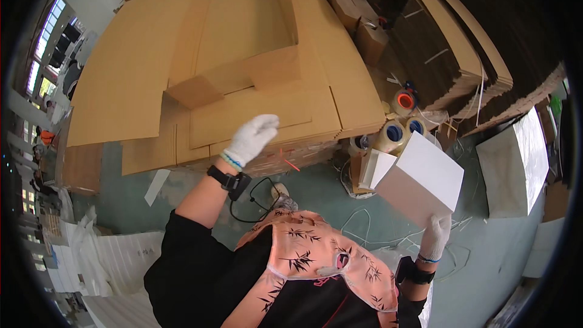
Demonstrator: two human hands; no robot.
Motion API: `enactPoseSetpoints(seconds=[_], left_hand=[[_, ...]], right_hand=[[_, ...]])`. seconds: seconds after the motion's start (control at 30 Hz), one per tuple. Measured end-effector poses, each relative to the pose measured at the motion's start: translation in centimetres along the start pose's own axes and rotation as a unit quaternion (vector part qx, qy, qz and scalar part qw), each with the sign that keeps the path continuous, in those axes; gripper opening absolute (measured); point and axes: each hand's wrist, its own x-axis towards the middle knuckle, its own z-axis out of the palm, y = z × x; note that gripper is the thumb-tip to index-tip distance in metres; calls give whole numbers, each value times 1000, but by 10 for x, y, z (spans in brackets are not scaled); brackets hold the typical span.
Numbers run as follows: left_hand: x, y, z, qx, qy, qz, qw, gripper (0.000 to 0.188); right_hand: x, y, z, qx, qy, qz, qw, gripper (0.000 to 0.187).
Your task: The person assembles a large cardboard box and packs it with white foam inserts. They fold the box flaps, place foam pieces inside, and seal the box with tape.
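- A white rectangular box (pixel 420 177) was seen gripped at its lower corner by the right hand (pixel 436 235), which was covered by a white knit glove; the box was held tilted in the air at the right of the view, above the green floor (pixel 316 185).
- One end flap of the white box was noted standing open toward the left.
- The left hand (pixel 252 137), also gloved in white, was observed raised over the near edge of the cardboard stack (pixel 243 79), its fingers curled loosely and nothing held; whether the cardboard was touched could not be determined.
- A dark band was noted on each wrist.
- The cardboard stack was recorded as a broad pile of flattened brown sheets, occupying the upper middle of the view, with one partly folded carton (pixel 243 64) standing on top.
- Rolls of tape (pixel 398 127), clear and brownish with blue and orange cores, were found grouped just beside the right edge of the stack, behind the white box.
- Bundles of flat brown cartons (pixel 461 48) were seen tied with pale straps at the upper right.
- A large white block (pixel 516 164) was noted on the floor at the far right.
- Pale straps and a dark cord lay loose on the floor near the person's feet.
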Motion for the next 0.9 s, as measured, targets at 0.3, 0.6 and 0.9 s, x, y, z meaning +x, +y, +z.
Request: enactPoseSetpoints(seconds=[0.3, 0.6, 0.9], left_hand=[[67, 57, -166, 266, 110, -65, 955, 39], [20, 23, -120, 381, 148, 34, 912, 36], [-116, -8, -96, 316, 440, -201, 816, 37]], right_hand=[[150, -128, 245, -114, -139, -160, 971, 49], [260, -115, 450, -416, -289, -476, 719, 34], [307, -8, 561, -547, -394, -493, 550, 24]])
